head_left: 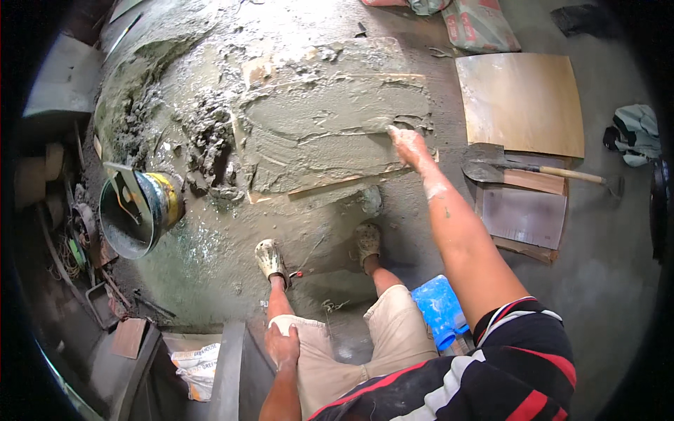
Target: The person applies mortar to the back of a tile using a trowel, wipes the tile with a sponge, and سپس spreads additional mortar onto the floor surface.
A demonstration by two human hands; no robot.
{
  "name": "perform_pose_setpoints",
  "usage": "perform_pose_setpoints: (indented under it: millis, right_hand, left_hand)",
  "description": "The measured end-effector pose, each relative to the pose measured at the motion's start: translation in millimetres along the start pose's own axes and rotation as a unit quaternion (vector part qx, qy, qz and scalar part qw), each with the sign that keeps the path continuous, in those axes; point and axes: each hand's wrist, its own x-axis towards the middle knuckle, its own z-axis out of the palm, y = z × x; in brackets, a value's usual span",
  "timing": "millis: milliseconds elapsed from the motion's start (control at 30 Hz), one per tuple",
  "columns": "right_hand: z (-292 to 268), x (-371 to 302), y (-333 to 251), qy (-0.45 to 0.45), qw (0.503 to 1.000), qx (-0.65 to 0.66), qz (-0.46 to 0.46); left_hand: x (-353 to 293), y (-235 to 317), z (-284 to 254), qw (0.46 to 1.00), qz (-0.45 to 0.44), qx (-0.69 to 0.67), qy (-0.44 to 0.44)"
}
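My right hand (412, 146) is closed at the right end of a flat bed of wet grey mortar (316, 151). What its fingers grip is hidden by the hand and the grey smears. The mortar lies spread over a board whose pale wooden edge (351, 184) shows along the near side. Its surface is mostly smooth, with ridges and streaks. On my left thigh, over the beige shorts, rests my left hand (283, 346), its fingers lying flat and holding nothing. Left of the board sits a rough heap of mortar (210, 144).
A bucket (165, 200) with a flat-bladed tool (126, 189) in it stands at left. To the right lie a plywood sheet (519, 105), a shovel (488, 170) and smaller boards (523, 214). Sacks (481, 27) lie at the back, a blue plastic item (440, 309) beside my right leg.
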Motion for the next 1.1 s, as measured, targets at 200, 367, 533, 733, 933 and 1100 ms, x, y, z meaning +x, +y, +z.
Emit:
perform_pose_setpoints:
  millis: [200, 367, 533, 733, 933, 1100]
  right_hand:
    - [-56.3, 0.8, 61.0, 0.018, 0.967, 0.199, 0.156]
    - [-48.7, -27.2, 55.1, 0.082, 0.883, 0.408, 0.218]
    - [-16.0, -54.2, 56.5, -0.024, 0.796, 0.530, 0.290]
    - [37.0, -112.4, -92.4, -0.204, 0.874, 0.381, 0.224]
    - [17.8, -120.5, -57.2, -0.144, 0.975, -0.168, -0.009]
    - [-58.9, -66.5, 22.4, -0.057, 0.953, -0.293, 0.053]
  left_hand:
    - [-3.1, 19.6, 4.0, 0.999, -0.001, 0.034, -0.003]
    - [-6.7, 20.7, 1.6, 0.997, -0.036, 0.062, -0.013]
    - [-2.7, 36.0, 11.3, 0.998, -0.007, 0.069, 0.000]
    - [-4.4, 18.1, 5.9, 0.996, -0.010, 0.080, 0.027]
    - [-4.6, 13.2, 10.9, 0.997, -0.020, 0.073, 0.026]
    - [-3.3, 21.8, 16.8, 0.998, -0.013, 0.059, 0.005]
